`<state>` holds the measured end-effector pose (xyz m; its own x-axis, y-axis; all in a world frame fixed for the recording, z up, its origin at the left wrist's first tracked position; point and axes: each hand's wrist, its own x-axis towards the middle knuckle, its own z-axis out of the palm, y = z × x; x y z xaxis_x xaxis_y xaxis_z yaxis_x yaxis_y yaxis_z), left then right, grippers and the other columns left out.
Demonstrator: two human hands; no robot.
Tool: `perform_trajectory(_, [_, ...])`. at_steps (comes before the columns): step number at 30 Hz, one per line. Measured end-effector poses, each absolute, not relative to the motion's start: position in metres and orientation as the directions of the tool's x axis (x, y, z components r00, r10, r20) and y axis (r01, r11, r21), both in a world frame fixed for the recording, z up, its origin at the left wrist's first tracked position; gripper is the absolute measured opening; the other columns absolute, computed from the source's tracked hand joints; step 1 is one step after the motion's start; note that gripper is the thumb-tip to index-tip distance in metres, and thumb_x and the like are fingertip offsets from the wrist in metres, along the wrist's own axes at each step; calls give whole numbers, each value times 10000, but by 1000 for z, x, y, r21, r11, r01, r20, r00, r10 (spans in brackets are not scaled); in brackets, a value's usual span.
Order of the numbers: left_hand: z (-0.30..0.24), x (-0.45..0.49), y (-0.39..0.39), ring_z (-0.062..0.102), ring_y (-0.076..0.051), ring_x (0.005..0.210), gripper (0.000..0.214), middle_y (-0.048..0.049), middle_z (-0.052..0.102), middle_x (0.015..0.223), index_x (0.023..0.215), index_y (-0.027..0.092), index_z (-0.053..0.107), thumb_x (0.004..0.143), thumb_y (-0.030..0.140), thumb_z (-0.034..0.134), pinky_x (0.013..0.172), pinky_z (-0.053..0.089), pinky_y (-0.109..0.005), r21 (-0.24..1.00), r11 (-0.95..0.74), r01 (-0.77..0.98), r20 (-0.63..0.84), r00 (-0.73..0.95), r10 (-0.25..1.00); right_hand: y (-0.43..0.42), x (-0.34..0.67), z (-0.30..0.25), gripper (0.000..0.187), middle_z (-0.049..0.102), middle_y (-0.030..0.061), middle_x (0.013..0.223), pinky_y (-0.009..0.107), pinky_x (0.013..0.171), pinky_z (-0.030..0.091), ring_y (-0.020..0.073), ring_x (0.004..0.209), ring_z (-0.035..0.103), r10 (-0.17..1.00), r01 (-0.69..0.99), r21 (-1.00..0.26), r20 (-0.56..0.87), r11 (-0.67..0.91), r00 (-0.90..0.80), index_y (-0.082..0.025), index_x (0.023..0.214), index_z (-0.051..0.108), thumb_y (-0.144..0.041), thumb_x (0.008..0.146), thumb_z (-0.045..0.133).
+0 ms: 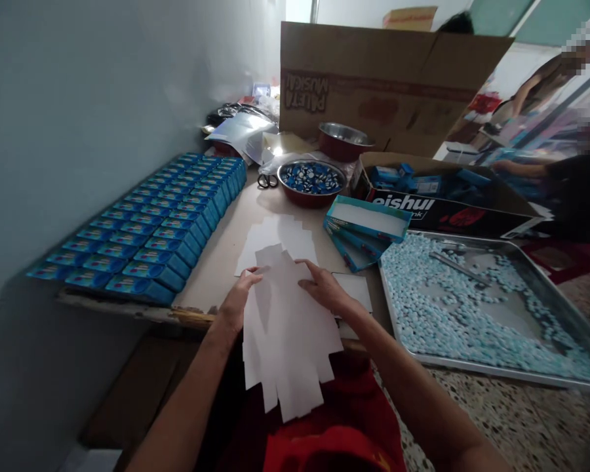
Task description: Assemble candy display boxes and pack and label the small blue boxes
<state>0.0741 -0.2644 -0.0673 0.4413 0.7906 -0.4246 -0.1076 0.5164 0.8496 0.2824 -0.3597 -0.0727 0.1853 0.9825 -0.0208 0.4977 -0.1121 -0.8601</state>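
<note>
Several flat white cardboard box blanks (pixel 290 321) with notched ends fan out above my lap, at the table's front edge. My left hand (pixel 243 292) is closed on their left side, thumb on top. On the right side my right hand (pixel 327 286) grips the same sheets, its fingers partly behind them. More white blanks (pixel 275 229) lie flat on the table just beyond. Near my right hand are a small whitish rectangular piece (pixel 353 292) and a few blue open boxes (pixel 368 219), overlapping one another.
Blue filled boxes (pixel 147 229) stand in rows at left. Beyond are scissors (pixel 268 181), a bowl of blue-and-white pieces (pixel 312 180) and another bowl (pixel 344 137). At right are a carton (pixel 452 213) and a metal tray (pixel 393 321) of pale-blue pieces. A person's arm (pixel 526 169) shows farther right.
</note>
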Motion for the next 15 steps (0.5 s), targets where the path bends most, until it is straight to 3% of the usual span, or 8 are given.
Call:
perform_trajectory(3, [-69, 69, -258, 683, -200, 737, 466, -16, 720, 866, 1147, 200, 625, 693, 299, 665, 656, 520, -304, 851, 519, -83, -450, 397, 800, -351, 286, -75, 583, 706, -13, 1010, 262, 729, 494, 164, 813, 629, 993, 479, -874, -37, -88, 115, -279, 1408, 518, -162, 837, 538])
perform_trajectory(5, [-70, 65, -253, 670, -192, 704, 433, -11, 710, 829, 1108, 193, 638, 688, 294, 674, 641, 513, -300, 825, 562, -57, -496, 405, 768, -350, 282, -82, 612, 703, -25, 955, 257, 726, 480, 155, 771, 614, 998, 565, -823, -43, -59, 41, -299, 1428, 509, -141, 837, 532])
perform_trajectory(10, [-77, 64, -244, 674, -211, 756, 378, -16, 723, 888, 1051, 210, 669, 703, 353, 695, 667, 520, -312, 801, 599, -5, -528, 465, 710, -350, 260, -94, 388, 741, 40, 909, 291, 762, 454, 201, 828, 667, 992, 840, -527, -77, -127, 101, -257, 1296, 622, -175, 960, 446])
perform_trajectory(15, [-89, 78, -248, 630, -202, 847, 287, -26, 659, 909, 932, 196, 633, 749, 416, 656, 715, 493, -283, 931, 359, 63, -349, 442, 826, -343, 244, -87, 346, 757, 128, 1011, 368, 767, 479, 284, 883, 715, 972, 936, -273, -136, -224, 193, -196, 1276, 567, -220, 1008, 349])
